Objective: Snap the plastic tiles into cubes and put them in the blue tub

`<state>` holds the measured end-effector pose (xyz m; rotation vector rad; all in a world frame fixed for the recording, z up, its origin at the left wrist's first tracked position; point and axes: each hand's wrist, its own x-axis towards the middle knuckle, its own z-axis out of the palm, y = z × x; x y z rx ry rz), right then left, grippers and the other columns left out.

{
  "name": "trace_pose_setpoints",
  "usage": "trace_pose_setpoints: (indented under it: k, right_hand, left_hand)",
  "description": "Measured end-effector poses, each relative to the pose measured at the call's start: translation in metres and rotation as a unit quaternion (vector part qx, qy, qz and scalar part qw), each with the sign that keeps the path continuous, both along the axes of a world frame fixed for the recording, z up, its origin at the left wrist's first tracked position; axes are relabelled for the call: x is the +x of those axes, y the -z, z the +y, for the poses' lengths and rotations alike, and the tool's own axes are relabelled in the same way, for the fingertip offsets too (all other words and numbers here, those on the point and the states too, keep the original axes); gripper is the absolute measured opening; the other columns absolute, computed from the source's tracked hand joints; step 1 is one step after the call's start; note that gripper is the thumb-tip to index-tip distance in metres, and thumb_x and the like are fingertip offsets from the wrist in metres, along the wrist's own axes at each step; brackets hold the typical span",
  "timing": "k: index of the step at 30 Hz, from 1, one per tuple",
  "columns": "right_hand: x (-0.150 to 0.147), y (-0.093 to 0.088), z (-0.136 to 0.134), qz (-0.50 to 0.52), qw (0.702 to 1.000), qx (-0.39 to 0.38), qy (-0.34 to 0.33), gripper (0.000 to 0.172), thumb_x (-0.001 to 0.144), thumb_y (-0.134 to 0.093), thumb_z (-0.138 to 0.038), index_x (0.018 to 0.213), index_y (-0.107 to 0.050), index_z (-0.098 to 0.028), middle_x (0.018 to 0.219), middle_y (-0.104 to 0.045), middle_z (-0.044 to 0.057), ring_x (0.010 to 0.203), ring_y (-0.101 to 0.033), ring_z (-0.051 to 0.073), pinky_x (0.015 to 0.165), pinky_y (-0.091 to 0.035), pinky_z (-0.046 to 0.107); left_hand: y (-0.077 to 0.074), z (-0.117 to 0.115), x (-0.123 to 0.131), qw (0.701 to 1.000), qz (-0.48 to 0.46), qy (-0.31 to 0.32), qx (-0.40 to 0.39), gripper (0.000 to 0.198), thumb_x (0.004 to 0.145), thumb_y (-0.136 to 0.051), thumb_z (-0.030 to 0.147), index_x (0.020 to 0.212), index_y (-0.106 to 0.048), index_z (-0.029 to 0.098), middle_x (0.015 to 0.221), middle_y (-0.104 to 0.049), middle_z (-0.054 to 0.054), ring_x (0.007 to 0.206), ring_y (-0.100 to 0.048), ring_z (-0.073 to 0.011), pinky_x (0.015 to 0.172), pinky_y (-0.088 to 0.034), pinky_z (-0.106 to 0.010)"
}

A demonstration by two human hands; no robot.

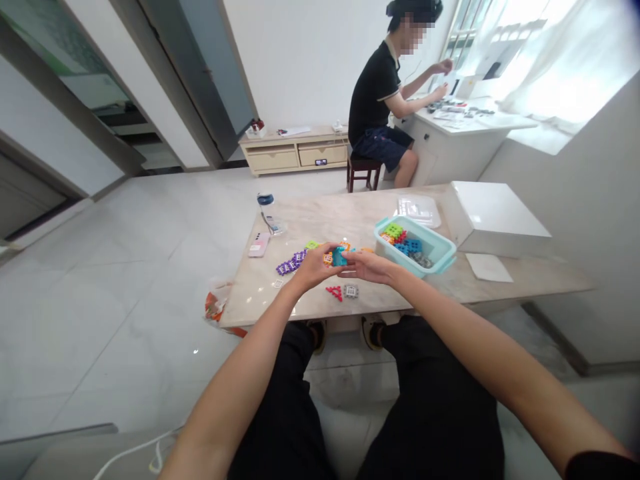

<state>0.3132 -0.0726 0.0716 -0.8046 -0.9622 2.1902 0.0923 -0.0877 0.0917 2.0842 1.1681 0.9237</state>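
Note:
My left hand (317, 267) and my right hand (369, 265) meet above the table, both closed on a small blue building piece (339, 256). My fingers cover part of it. Orange building pieces (328, 259) show right beside and behind my fingers. To the left of my left hand lies a row of purple building pieces (291, 263), with a green piece (312, 245) behind it. Nearer to me on the table are a red triangular piece (335, 292) and a grey square piece (351, 291).
A light-blue bin (420, 267) of coloured pieces stands right of my hands, before a clear plastic lid (419, 211). Farther right is a white box (500, 217). A water bottle (269, 215) and a phone (259, 245) are at the left. Another person (375, 100) sits working beyond.

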Motion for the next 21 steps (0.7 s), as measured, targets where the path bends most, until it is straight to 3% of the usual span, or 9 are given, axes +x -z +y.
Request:
trace_pose_setpoints:
  k: [7, 13, 18, 21]
  right_hand:
    - [0.013, 0.009, -0.003, 0.015, 1.000, -0.008, 0.021, 0.041, 0.076, -0.095, -0.033, 0.108, -0.076, -0.016, 0.102, -0.079, 0.004, 0.094, -0.073, 0.018, 0.102, -0.059, 0.039]
    - [0.008, 0.017, -0.001, -0.040, 0.998, -0.007, 0.053, 0.039, 0.073, -0.097, -0.030, 0.102, -0.076, -0.015, 0.093, -0.076, 0.003, 0.088, -0.071, 0.015, 0.093, -0.060, 0.031]
    - [0.000, 0.019, 0.008, -0.112, 0.991, 0.014, 0.067, 0.032, 0.078, -0.095, -0.031, 0.097, -0.077, -0.014, 0.094, -0.076, 0.005, 0.086, -0.071, 0.015, 0.095, -0.063, 0.033]
    - [-0.007, 0.015, 0.015, -0.145, 0.986, 0.033, 0.078, 0.030, 0.081, -0.094, -0.033, 0.099, -0.079, -0.013, 0.110, -0.078, 0.010, 0.096, -0.073, 0.016, 0.100, -0.063, 0.033]
  left_hand:
    - [0.000, 0.002, 0.013, 0.999, 0.015, 0.041, 0.000, 0.050, 0.084, -0.084, 0.034, 0.131, -0.072, 0.024, 0.127, -0.079, -0.007, 0.118, -0.074, -0.0279, 0.106, -0.056, -0.040]
    - [0.016, 0.005, 0.013, 0.999, 0.025, 0.044, 0.001, 0.049, 0.085, -0.085, 0.034, 0.130, -0.069, 0.022, 0.131, -0.074, -0.011, 0.126, -0.069, -0.0313, 0.114, -0.052, -0.046]
    - [0.037, 0.006, -0.008, 0.999, -0.009, 0.032, -0.016, 0.070, 0.073, -0.097, 0.034, 0.135, -0.066, 0.023, 0.141, -0.068, -0.015, 0.135, -0.063, -0.0350, 0.123, -0.044, -0.051]
    - [0.045, 0.006, -0.031, 0.999, -0.018, -0.003, -0.031, 0.065, 0.073, -0.096, 0.032, 0.131, -0.068, 0.022, 0.140, -0.068, -0.015, 0.134, -0.063, -0.0349, 0.123, -0.044, -0.052]
